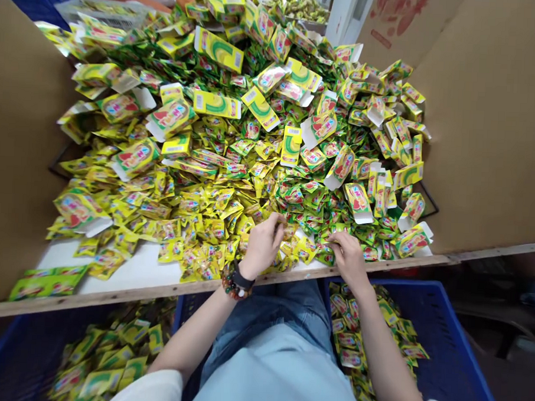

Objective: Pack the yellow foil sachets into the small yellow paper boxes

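Note:
My left hand (264, 243), with a dark band and a beaded bracelet at the wrist, is over the front of the pile with its fingers curled together. Small yellow sachets (209, 260) lie around it; whatever is between its fingertips is hidden. To the right, my right hand (350, 256) has thumb and fingers drawn together at the table's front edge, close to green sachets (314, 208). I cannot make out what those fingertips hold. Among the sachets are yellow-green printed boxes (291, 146), several with open white flaps.
Cardboard walls (483, 133) flank the white table (136, 265) with its wooden front edge. A flat green pack (49, 281) lies at front left. Below the edge, blue crates (448, 326) left and right hold filled boxes (105, 365) and packets.

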A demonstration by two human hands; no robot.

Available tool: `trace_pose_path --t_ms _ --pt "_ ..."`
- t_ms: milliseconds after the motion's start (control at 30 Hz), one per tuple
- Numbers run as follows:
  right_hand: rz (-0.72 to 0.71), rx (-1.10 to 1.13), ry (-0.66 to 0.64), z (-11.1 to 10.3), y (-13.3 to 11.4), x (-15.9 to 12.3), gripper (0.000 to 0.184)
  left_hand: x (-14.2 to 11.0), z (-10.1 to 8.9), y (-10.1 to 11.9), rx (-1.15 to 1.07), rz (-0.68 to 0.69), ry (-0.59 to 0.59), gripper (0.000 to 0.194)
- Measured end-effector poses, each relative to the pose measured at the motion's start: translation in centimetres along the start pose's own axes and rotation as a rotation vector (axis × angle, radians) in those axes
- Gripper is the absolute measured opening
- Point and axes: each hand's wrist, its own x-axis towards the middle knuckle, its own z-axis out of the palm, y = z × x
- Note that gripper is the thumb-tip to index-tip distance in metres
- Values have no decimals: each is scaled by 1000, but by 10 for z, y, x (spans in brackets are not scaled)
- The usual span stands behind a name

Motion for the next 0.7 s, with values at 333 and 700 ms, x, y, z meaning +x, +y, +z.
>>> trace_pose_path --t_ms 333,700 --pt "336 633 -41 21 -44 17 17 -13 23 18 -610 -33 -215 27" --pt "684 953 194 14 -30 -4 34 84 -6 5 33 301 -58 37"
